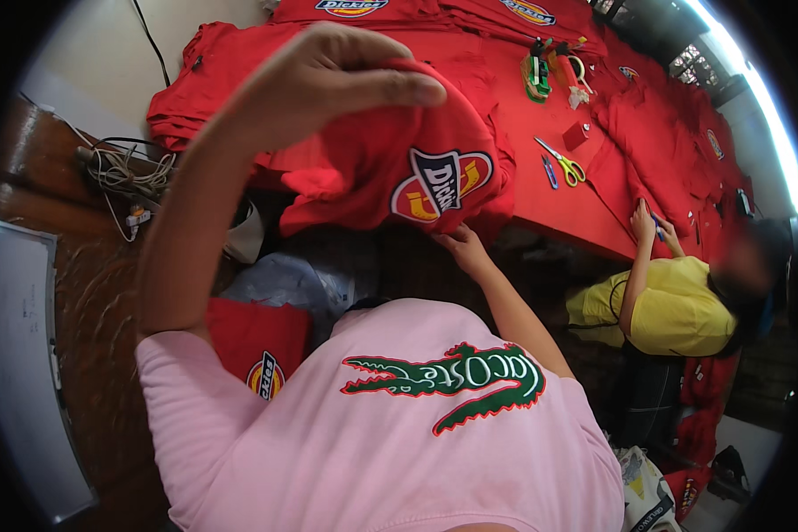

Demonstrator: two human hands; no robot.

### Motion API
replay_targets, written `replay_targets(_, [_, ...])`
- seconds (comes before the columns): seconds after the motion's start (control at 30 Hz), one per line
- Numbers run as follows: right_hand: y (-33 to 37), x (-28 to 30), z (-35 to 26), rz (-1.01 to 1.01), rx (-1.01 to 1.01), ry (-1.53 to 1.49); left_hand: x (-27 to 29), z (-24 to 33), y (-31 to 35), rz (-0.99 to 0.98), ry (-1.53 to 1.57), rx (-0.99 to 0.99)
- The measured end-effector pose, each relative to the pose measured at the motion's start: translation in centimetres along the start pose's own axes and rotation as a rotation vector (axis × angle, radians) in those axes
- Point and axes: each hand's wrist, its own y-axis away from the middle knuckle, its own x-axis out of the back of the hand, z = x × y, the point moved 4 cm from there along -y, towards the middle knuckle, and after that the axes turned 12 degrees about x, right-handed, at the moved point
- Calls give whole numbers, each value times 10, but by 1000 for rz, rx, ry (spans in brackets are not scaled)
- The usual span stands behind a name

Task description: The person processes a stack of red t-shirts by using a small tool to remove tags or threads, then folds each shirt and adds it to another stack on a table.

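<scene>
A red shirt (377, 146) with a blue, white and yellow embroidered patch hangs from my raised left hand (337, 75). That hand is closed, its thumb and fingers pinching the cloth along the upper edge. Low on the same shirt, at its bottom edge, is my right hand (464, 253). The right fingers close on the cloth there, with their tips partly hidden by the fabric. The shirt's lower folds hang at the near edge of the red-covered table (563, 217).
Yellow-handled scissors (573, 170), a blue snipping tool (550, 173), a small red box (576, 135) and tape dispensers (537, 75) lie on the table. At right a co-worker in yellow (678, 306) handles red cloth. Coiled cables (137, 168) and a whiteboard (27, 355) are left.
</scene>
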Motion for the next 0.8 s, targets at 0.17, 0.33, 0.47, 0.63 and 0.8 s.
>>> replay_targets(0.17, [65, 81, -32, -275, 50, 298, 31, 21, 52, -99, -503, 415])
replay_targets(0.33, [93, 237, -214, 59, 337, -25, 66, -17, 137, -8, -759, 699])
replay_targets(0.47, [126, 302, -318, 33, 694, -422, 85, -17, 142, 93, -699, 604])
replay_targets(0.63, [120, 341, -388, 47, 592, 400, 119, -30, 142, 147, -568, 628])
replay_targets(0.8, [82, 338, -435, 87, 796, 1491, 128, 49, 148, 598, -815, 49])
